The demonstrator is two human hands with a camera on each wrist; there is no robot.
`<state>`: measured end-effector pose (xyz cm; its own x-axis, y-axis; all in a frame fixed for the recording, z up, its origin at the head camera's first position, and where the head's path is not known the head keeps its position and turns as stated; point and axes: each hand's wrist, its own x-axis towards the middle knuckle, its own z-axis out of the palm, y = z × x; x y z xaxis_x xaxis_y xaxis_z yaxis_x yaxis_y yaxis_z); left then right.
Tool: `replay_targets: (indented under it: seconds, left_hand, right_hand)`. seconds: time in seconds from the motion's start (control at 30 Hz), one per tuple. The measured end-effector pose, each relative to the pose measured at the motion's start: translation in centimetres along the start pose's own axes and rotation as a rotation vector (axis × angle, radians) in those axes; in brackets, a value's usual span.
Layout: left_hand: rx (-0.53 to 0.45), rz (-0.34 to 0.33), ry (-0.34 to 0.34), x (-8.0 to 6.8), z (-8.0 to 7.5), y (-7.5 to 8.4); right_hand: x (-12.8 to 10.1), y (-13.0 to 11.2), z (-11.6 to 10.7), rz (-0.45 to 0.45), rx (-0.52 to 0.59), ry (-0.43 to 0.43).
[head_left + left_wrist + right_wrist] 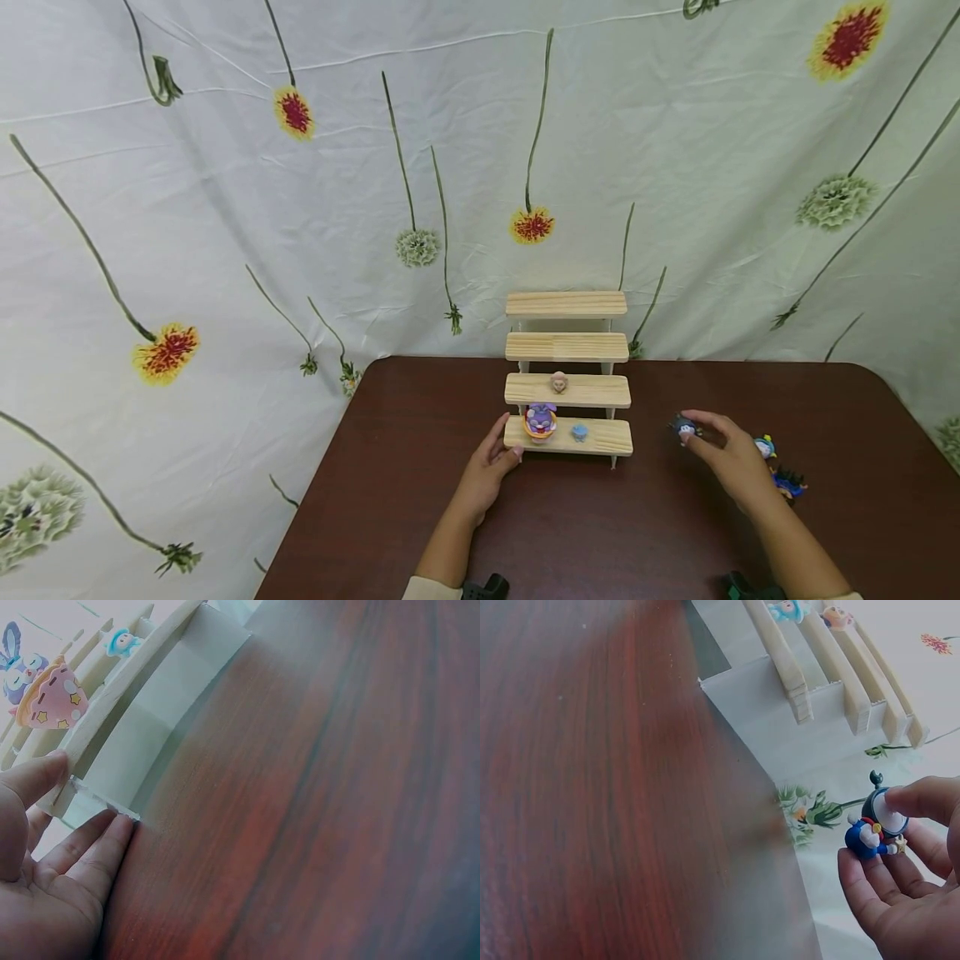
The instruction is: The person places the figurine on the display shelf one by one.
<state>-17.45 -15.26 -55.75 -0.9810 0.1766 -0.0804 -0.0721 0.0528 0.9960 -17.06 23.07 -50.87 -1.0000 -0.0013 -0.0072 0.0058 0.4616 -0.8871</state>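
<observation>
A flowered cloth (337, 208) was seen at the far left and behind a brown table (390, 483). The left end of the lowest step of a wooden stand (566, 347) was gripped by the left hand (483, 475), with the thumb and fingers closed around its corner. A purple toy in a pink cup (540, 417) was placed on that step, near the gripped end; a small beige toy (558, 382) was set on the next step up, and a pale blue toy (579, 432) was placed on the lowest step, to the right of the cup. To the right of the stand, apart from it, a dark blue toy (686, 427) was clamped between the thumb and fingers of the right hand (727, 458). Beyond that hand, a blue-and-white toy (765, 447) and a dark-topped toy (789, 483), partly hidden by the arm, were left near each other on the table.
</observation>
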Motion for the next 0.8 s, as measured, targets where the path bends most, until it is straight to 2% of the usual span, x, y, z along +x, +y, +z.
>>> replay_targets:
  seconds: [0.8]
  left_hand:
    - [-0.003,0.009,-0.003,0.1,0.0,0.0]
  right_hand:
    - [0.5,-2.3,0.4,-0.035,0.048,0.003]
